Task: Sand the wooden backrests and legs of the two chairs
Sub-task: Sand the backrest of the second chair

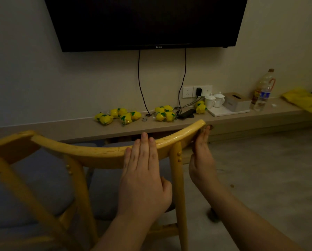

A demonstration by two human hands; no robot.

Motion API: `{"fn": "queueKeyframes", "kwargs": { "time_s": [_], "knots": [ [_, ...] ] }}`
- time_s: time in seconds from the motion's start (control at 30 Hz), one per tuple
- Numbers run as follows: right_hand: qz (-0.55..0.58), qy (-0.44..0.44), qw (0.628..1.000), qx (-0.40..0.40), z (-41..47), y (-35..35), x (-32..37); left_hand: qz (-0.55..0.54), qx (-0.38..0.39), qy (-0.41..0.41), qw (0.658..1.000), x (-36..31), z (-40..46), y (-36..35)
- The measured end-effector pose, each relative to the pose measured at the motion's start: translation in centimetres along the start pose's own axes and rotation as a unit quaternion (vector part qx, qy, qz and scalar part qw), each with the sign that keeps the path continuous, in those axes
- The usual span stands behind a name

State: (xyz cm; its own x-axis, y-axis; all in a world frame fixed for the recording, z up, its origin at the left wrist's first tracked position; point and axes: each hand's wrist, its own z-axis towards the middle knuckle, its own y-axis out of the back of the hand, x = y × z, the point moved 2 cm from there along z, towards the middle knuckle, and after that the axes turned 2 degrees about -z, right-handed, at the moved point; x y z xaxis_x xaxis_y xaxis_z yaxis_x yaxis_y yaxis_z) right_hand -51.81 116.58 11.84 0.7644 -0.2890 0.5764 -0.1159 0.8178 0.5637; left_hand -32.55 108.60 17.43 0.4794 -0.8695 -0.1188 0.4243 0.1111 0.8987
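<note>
Chair [90, 178] stands directly below the camera, curved backrest [97, 153] nearest. Rigid glossy wood, likely slippery; best steadied at the top rail. Left hand [144, 171] lies flat, fingers straight over the rail, bracing. Right hand [202, 156] presses a small brown sandpaper piece [205, 128] against the rail's right end, fingers nearly straight.

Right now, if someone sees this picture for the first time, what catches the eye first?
The curved yellow wooden backrest crosses the foreground, with the left hand lying flat over its top rail and the right hand pressing a brownish piece of sandpaper against its right end. Behind, a big dark television fills the wall, above a shelf scattered with bright yellow packets.
</note>
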Motion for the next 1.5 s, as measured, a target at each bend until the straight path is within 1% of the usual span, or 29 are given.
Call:
{"fn": "queueKeyframes", "kwargs": {
  "time_s": [0.1, 0.17, 0.23, 0.27, 0.33, 0.4, 0.47, 0.53, 0.6, 0.67, 0.73, 0.83, 0.87, 0.9, 1.0, 1.07, 1.1, 1.17, 1.23, 1.27, 1.33, 1.37, 1.43, 1.5],
  "knots": [
    [0.045, 0.020, 0.999, 0.013, -1.8, 0.0, 1.0, -0.001, 0.001, 0.000, 1.000, 0.0, 0.0, -0.1],
    [0.065, 0.034, 0.996, 0.041, -3.4, -0.4, 1.4, -0.002, 0.000, 0.004, 1.000, 0.0, 0.1, -0.3],
    [0.097, 0.026, 0.992, 0.074, -4.3, -0.6, 1.6, -0.002, -0.003, 0.003, 1.000, 0.0, 0.1, -0.4],
    [0.115, 0.019, 0.990, 0.074, -4.4, -0.3, 1.8, -0.004, -0.002, 0.002, 1.000, 0.0, 0.2, -0.4],
    [0.147, 0.003, 0.989, 0.036, -4.4, 0.5, 2.5, -0.007, 0.002, -0.002, 1.000, 0.0, 0.2, -0.3],
    [0.155, 0.021, 0.987, -0.027, -3.9, 1.4, 4.1, -0.014, 0.008, -0.002, 1.000, 0.0, 0.1, -0.1],
    [0.117, 0.082, 0.988, -0.057, -3.0, 1.7, 6.3, -0.024, 0.016, 0.000, 1.000, -0.1, 0.2, 0.3],
    [0.036, 0.127, 0.991, -0.030, -1.8, 1.6, 8.6, -0.027, 0.012, -0.002, 1.000, -0.1, 0.3, 0.7],
    [-0.058, 0.153, 0.986, -0.006, -1.2, 1.6, 9.8, -0.045, 0.011, -0.004, 0.999, 0.2, 0.3, 1.4],
    [-0.127, 0.181, 0.975, 0.024, -0.8, 2.4, 9.6, -0.071, 0.014, 0.005, 0.997, 1.1, 0.1, 2.5],
    [-0.172, 0.173, 0.968, 0.053, -0.3, 3.8, 8.4, -0.051, 0.002, -0.009, 0.999, 2.6, -0.5, 3.5],
    [-0.169, 0.093, 0.980, 0.051, -0.1, 4.2, 8.1, -0.012, 0.001, -0.035, 0.999, 5.4, -1.4, 4.3],
    [-0.168, 0.089, 0.980, 0.052, -0.6, 3.4, 9.0, -0.007, 0.011, -0.040, 0.999, 6.3, -1.5, 4.4],
    [-0.166, 0.109, 0.978, 0.054, -1.3, 2.5, 10.3, -0.002, 0.021, -0.046, 0.999, 6.9, -1.5, 4.4],
    [-0.159, 0.222, 0.959, 0.079, -3.0, -0.3, 13.5, 0.000, 0.038, -0.062, 0.997, 7.6, -1.5, 3.9],
    [-0.173, 0.254, 0.947, 0.096, -2.5, 0.0, 14.0, -0.007, 0.047, -0.061, 0.997, 7.7, -1.5, 3.5],
    [-0.183, 0.256, 0.944, 0.098, -2.1, 0.6, 13.6, -0.013, 0.045, -0.061, 0.997, 7.7, -1.5, 3.5],
    [-0.192, 0.223, 0.951, 0.095, -1.5, 2.2, 12.0, -0.025, 0.041, -0.057, 0.997, 7.8, -1.5, 3.4],
    [-0.191, 0.149, 0.966, 0.086, -1.2, 3.6, 10.4, -0.036, 0.038, -0.052, 0.997, 7.8, -1.5, 3.4],
    [-0.192, 0.115, 0.971, 0.086, -1.2, 3.8, 10.1, -0.039, 0.035, -0.052, 0.997, 7.8, -1.5, 3.3],
    [-0.189, 0.084, 0.975, 0.082, -1.7, 3.2, 10.9, -0.038, 0.031, -0.052, 0.997, 7.7, -1.5, 3.1],
    [-0.182, 0.088, 0.976, 0.077, -2.0, 2.5, 11.7, -0.036, 0.030, -0.054, 0.997, 7.6, -1.5, 3.0],
    [-0.169, 0.129, 0.974, 0.078, -2.7, 0.9, 13.8, -0.031, 0.026, -0.056, 0.998, 7.6, -1.5, 2.9],
    [-0.173, 0.174, 0.963, 0.115, -3.1, -0.2, 15.1, -0.028, 0.024, -0.058, 0.998, 7.6, -1.5, 2.9]
  ]
}}
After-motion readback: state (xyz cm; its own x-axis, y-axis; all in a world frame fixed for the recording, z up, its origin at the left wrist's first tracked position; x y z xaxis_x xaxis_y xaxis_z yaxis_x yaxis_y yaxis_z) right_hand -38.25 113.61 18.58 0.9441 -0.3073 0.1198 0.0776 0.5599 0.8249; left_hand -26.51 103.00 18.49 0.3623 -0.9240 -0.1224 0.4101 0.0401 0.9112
